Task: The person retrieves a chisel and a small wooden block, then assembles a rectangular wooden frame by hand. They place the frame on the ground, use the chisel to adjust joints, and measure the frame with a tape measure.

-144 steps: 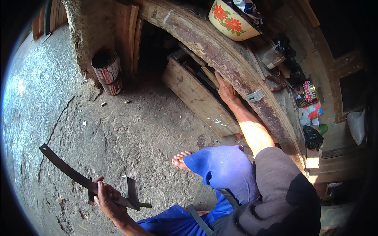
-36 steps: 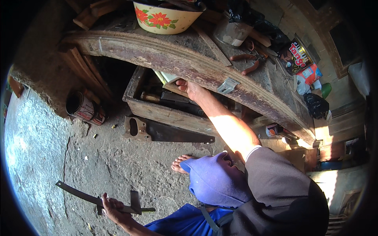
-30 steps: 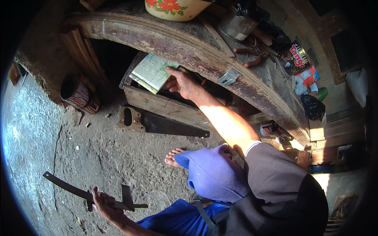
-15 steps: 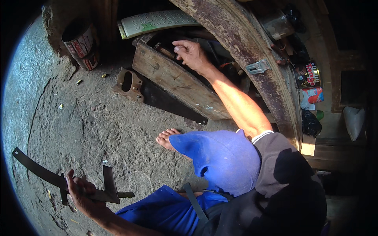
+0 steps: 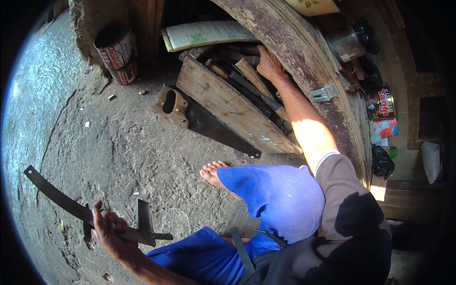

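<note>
My left hand (image 5: 114, 232) is closed round a dark metal tool (image 5: 59, 197) at the lower left, held above the floor. The tool has a long flat bar with a hole at its end, crosspieces and a greenish stub. My right hand (image 5: 271, 66) reaches into a wooden toolbox (image 5: 228, 102), by its far side; its fingertips are hidden among the contents, so its grip cannot be made out. A wooden-handled tool (image 5: 253, 76) lies beside it with other long tools. Against the box's near side rests a handsaw (image 5: 209, 121) with a wooden handle.
A worn wooden beam (image 5: 304, 52) with a metal hasp (image 5: 324, 93) curves along the box's far side. A pale embossed plate (image 5: 211, 35) lies behind the box. Stacked cans (image 5: 116, 54) stand at the far left on rough concrete floor (image 5: 114, 142). Packets and bags line the right.
My right hand has moved from above the box's near side to its far side, down among the tools. My left hand keeps its hold on the dark tool. The view has shifted slightly.
</note>
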### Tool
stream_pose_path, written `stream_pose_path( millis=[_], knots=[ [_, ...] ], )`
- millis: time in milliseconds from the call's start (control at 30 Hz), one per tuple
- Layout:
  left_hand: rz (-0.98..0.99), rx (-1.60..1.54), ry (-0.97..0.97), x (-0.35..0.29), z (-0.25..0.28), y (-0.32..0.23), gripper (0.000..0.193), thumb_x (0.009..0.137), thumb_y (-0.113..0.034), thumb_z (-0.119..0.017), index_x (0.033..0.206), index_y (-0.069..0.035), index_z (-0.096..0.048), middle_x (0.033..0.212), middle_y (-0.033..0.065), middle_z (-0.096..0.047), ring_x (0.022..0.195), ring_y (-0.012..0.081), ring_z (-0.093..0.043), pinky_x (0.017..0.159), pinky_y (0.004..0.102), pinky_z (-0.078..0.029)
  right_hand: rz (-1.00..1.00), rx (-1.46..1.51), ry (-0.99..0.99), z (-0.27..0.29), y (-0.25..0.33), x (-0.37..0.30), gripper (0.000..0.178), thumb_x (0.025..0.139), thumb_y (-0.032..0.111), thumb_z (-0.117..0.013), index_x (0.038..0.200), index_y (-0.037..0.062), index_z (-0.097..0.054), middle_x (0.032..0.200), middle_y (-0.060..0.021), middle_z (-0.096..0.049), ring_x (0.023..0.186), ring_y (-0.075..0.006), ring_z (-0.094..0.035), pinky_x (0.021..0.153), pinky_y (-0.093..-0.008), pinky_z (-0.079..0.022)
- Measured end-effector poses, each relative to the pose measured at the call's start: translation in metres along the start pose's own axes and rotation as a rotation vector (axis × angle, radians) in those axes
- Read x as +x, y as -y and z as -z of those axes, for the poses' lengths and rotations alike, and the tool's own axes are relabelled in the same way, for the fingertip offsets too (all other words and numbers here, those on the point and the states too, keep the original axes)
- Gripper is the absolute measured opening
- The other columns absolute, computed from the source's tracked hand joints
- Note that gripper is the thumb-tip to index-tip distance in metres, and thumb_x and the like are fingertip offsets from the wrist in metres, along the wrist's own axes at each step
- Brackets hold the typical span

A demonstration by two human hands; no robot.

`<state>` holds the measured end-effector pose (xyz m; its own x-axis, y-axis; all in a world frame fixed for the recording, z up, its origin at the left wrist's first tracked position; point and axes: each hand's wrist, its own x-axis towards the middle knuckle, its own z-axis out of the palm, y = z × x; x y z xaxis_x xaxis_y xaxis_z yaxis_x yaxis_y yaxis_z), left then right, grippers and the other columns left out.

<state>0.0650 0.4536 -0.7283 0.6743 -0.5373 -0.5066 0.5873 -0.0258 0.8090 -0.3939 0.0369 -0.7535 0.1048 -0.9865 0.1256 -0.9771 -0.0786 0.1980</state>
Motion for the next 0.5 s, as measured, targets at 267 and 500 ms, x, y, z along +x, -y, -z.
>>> stream_pose_path(
  millis=[267, 500],
  knots=[
    [-0.007, 0.004, 0.012, -0.002, -0.004, -0.003, 0.029, 0.100, -0.027, -0.064, 0.115, -0.003, -0.059, 0.064, -0.0040, -0.047, 0.045, 0.0024, -0.040, 0.039, 0.0209, -0.030, -0.079, -0.057, 0.136, 0.016, 0.035, 0.026, 0.071, 0.077, 0.013, -0.062, 0.144, -0.0073, -0.046, 0.149, -0.0307, -0.046, 0.141, -0.0429, -0.042, 0.119, -0.0444, -0.033],
    [0.018, -0.020, -0.016, -0.001, 0.001, -0.005, 0.025, 0.100, -0.027, -0.064, 0.112, -0.005, -0.061, 0.066, -0.0045, -0.049, 0.046, 0.0010, -0.041, 0.040, 0.0189, -0.032, -0.092, 0.274, 0.152, 0.040, 0.036, 0.002, 0.069, 0.076, 0.018, -0.058, 0.140, -0.0064, -0.050, 0.135, -0.0337, -0.055, 0.127, -0.0447, -0.055, 0.108, -0.0496, -0.042]
  ],
)
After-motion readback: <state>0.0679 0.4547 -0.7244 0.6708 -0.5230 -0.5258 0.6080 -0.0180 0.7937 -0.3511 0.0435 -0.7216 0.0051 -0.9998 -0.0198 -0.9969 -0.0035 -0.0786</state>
